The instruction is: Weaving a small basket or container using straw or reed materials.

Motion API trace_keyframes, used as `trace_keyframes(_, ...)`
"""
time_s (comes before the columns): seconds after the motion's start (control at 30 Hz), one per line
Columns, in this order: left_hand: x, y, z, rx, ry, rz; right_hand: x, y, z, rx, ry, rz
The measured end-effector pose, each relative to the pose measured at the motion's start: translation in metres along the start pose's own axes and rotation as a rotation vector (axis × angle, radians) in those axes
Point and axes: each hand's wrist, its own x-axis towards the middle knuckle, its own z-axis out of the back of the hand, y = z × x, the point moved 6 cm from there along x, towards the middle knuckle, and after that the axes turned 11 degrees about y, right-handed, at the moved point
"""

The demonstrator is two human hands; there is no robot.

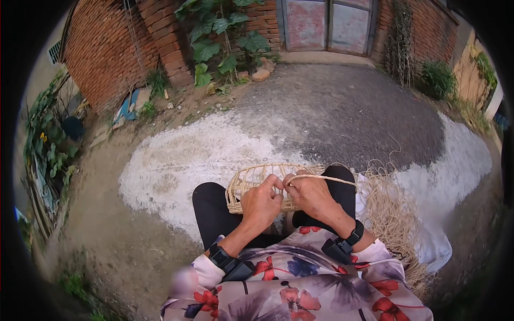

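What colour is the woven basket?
Pale straw yellow; the basket shows best in the head view.

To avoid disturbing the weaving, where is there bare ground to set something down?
The dark paving between the woven basket and double door looks bare; so does the whitish ground beside the left knee. Crowded: beside the right knee, where loose strands overlie white cloth, and at the basket, with left hand and right hand.

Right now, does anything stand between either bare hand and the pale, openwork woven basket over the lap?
Nothing visible does: the left hand and right hand are at the pale woven basket. A thin beige cord crosses over the right hand without blocking it.
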Motion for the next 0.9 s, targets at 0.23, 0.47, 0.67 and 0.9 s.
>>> trace_keyframes(0.23, 0.000, -0.011, -0.004, 0.084, -0.064, -0.086, -0.008, 0.000, -0.015, -0.106, -0.089, -0.152)
trace_keyframes(0.47, 0.007, 0.008, -0.001, 0.004, 0.039, -0.111, -0.001, -0.007, -0.023, -0.018, -0.102, -0.108)
trace_keyframes(0.67, 0.000, 0.005, 0.000, -0.004, 0.050, -0.140, -0.017, -0.007, 0.000, 0.293, -0.224, -0.108)
trace_keyframes(0.9, -0.013, -0.016, 0.001, 0.153, -0.126, -0.261, -0.024, 0.007, -0.002, -0.004, -0.250, -0.069)
